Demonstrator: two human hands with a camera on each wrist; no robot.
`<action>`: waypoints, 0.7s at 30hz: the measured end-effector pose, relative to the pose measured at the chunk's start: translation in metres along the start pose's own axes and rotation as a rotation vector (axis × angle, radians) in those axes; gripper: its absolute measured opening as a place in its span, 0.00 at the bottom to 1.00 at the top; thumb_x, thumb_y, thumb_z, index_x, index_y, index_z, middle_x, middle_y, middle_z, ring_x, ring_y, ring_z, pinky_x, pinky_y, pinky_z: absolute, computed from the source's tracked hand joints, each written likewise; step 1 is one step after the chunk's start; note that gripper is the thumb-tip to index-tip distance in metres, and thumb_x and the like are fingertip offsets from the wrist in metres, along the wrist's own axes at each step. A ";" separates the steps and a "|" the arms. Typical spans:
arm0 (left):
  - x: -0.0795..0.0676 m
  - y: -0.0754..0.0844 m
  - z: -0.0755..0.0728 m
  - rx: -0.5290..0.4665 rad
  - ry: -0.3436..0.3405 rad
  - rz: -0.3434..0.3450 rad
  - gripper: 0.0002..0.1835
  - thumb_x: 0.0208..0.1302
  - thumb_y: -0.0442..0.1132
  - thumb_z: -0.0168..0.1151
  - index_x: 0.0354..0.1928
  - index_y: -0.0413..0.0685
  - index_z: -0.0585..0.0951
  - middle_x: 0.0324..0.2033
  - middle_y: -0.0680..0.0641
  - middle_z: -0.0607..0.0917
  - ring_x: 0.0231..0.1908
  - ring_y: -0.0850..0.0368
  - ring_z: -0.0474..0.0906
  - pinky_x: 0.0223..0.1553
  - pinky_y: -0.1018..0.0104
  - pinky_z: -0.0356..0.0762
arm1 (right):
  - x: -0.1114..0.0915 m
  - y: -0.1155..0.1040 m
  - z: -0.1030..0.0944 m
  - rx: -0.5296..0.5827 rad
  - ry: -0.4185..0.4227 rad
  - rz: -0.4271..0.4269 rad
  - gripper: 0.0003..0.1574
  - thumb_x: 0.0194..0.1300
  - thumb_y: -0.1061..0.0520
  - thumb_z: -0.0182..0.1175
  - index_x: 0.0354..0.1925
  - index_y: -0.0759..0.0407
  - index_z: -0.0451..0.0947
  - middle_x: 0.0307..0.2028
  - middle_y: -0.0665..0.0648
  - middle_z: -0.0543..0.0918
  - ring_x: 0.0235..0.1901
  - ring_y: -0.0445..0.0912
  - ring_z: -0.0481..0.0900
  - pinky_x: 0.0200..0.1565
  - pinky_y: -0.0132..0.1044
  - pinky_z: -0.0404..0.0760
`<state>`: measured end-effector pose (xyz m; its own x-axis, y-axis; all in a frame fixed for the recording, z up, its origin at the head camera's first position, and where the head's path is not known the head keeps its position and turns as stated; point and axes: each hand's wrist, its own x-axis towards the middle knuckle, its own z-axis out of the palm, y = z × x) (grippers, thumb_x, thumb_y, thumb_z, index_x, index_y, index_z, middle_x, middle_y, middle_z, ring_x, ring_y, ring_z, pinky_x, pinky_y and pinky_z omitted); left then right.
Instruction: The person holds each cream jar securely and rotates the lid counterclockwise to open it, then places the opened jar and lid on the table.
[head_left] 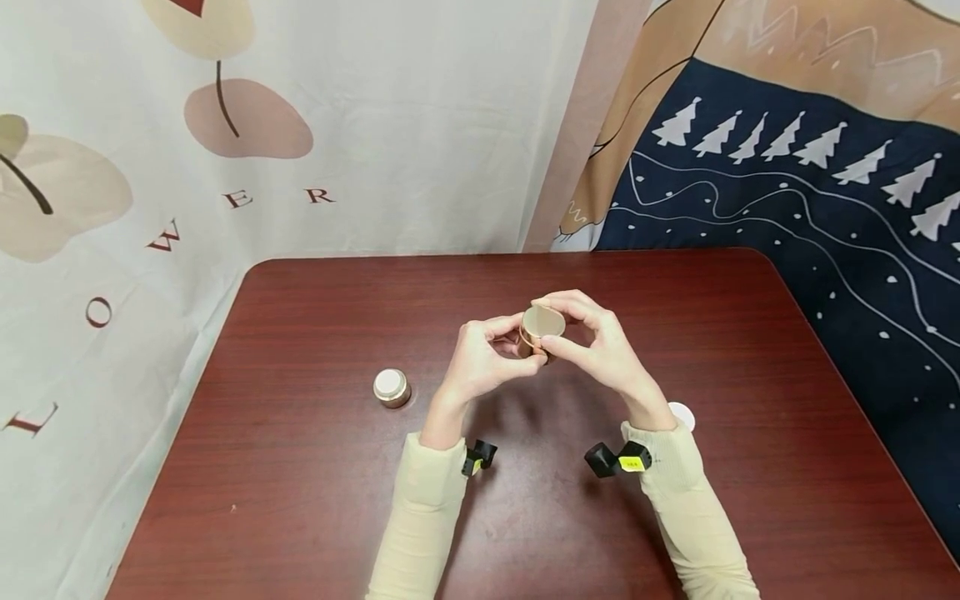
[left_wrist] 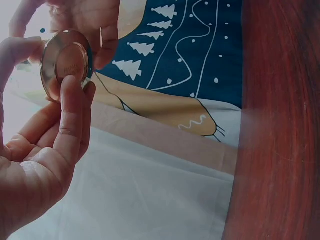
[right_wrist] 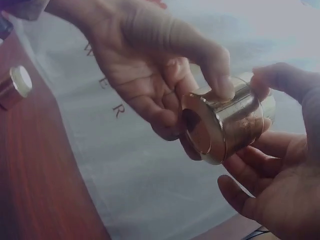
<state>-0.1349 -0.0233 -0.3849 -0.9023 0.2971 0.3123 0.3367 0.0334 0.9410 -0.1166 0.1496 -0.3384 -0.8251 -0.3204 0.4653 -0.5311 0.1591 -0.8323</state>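
Up over the table, my left hand (head_left: 480, 360) grips the body of a gold cosmetic jar (right_wrist: 234, 120), thumb and fingers on opposite sides. My right hand (head_left: 606, 354) pinches the jar's lid end, whose flat pale-gold top (head_left: 543, 322) faces up in the head view. In the left wrist view a finger of the left hand lies against the jar's round base (left_wrist: 69, 57), which bears small lettering. A smaller gold-brown jar with a white top (head_left: 391, 387) stands on the table to the left. Whether the lid is loose from the body is hard to tell.
A white disc (head_left: 682, 415) lies on the dark red table (head_left: 315, 483), partly behind the right sleeve. Printed cloths (head_left: 420, 150) hang behind the table's far edge and along its sides. Small black cameras (head_left: 602, 460) sit at both wrists.
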 end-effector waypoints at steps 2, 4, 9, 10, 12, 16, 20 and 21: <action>0.000 0.001 0.000 0.001 -0.001 0.007 0.19 0.41 0.26 0.70 0.42 0.34 0.83 0.29 0.42 0.84 0.26 0.59 0.79 0.32 0.64 0.83 | -0.001 0.000 0.000 -0.004 -0.001 -0.014 0.27 0.46 0.80 0.60 0.49 0.80 0.71 0.47 0.74 0.74 0.45 0.43 0.73 0.42 0.30 0.73; 0.000 0.001 0.000 0.014 0.011 0.010 0.19 0.41 0.27 0.70 0.42 0.34 0.83 0.29 0.42 0.84 0.26 0.57 0.80 0.33 0.64 0.83 | -0.001 -0.001 0.002 -0.031 0.038 0.003 0.30 0.46 0.78 0.62 0.51 0.80 0.69 0.48 0.73 0.74 0.46 0.44 0.72 0.44 0.31 0.73; 0.001 0.001 0.001 0.044 0.047 -0.001 0.21 0.40 0.28 0.71 0.43 0.36 0.84 0.31 0.42 0.85 0.27 0.55 0.81 0.33 0.66 0.82 | -0.003 -0.003 0.008 -0.076 0.166 0.064 0.30 0.42 0.75 0.69 0.45 0.78 0.69 0.45 0.71 0.74 0.43 0.43 0.73 0.44 0.33 0.75; 0.001 0.001 0.002 0.048 0.048 -0.004 0.21 0.40 0.28 0.71 0.42 0.36 0.84 0.31 0.43 0.85 0.27 0.55 0.81 0.33 0.66 0.82 | -0.003 -0.003 0.009 -0.072 0.177 0.062 0.28 0.42 0.75 0.69 0.43 0.77 0.69 0.44 0.71 0.74 0.42 0.43 0.73 0.43 0.33 0.76; 0.000 0.000 0.002 0.043 0.046 -0.007 0.20 0.40 0.29 0.71 0.42 0.36 0.84 0.31 0.43 0.85 0.27 0.57 0.81 0.33 0.66 0.82 | -0.003 -0.002 0.009 -0.046 0.176 0.039 0.25 0.42 0.77 0.68 0.41 0.77 0.72 0.43 0.71 0.74 0.42 0.44 0.74 0.42 0.33 0.76; 0.000 0.000 0.002 0.049 0.048 -0.007 0.19 0.41 0.29 0.70 0.41 0.36 0.84 0.29 0.44 0.85 0.25 0.62 0.79 0.31 0.66 0.82 | -0.003 0.001 0.006 -0.008 0.116 -0.009 0.23 0.46 0.79 0.63 0.44 0.79 0.73 0.43 0.72 0.74 0.43 0.43 0.73 0.42 0.31 0.75; -0.001 0.000 0.001 0.054 0.052 -0.013 0.19 0.41 0.28 0.70 0.41 0.36 0.84 0.29 0.44 0.84 0.25 0.63 0.79 0.31 0.68 0.82 | -0.003 0.002 0.006 -0.004 0.048 -0.058 0.25 0.51 0.80 0.57 0.50 0.82 0.70 0.46 0.75 0.72 0.44 0.41 0.72 0.42 0.29 0.74; -0.001 0.000 0.002 0.052 0.052 -0.016 0.20 0.41 0.28 0.70 0.42 0.35 0.84 0.29 0.43 0.84 0.25 0.62 0.79 0.31 0.68 0.82 | -0.004 0.001 0.006 -0.010 0.044 -0.063 0.25 0.51 0.80 0.56 0.51 0.82 0.69 0.47 0.76 0.72 0.44 0.42 0.72 0.42 0.29 0.73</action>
<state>-0.1336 -0.0222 -0.3854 -0.9200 0.2463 0.3049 0.3345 0.0876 0.9383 -0.1132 0.1454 -0.3431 -0.7974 -0.2891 0.5297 -0.5840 0.1492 -0.7979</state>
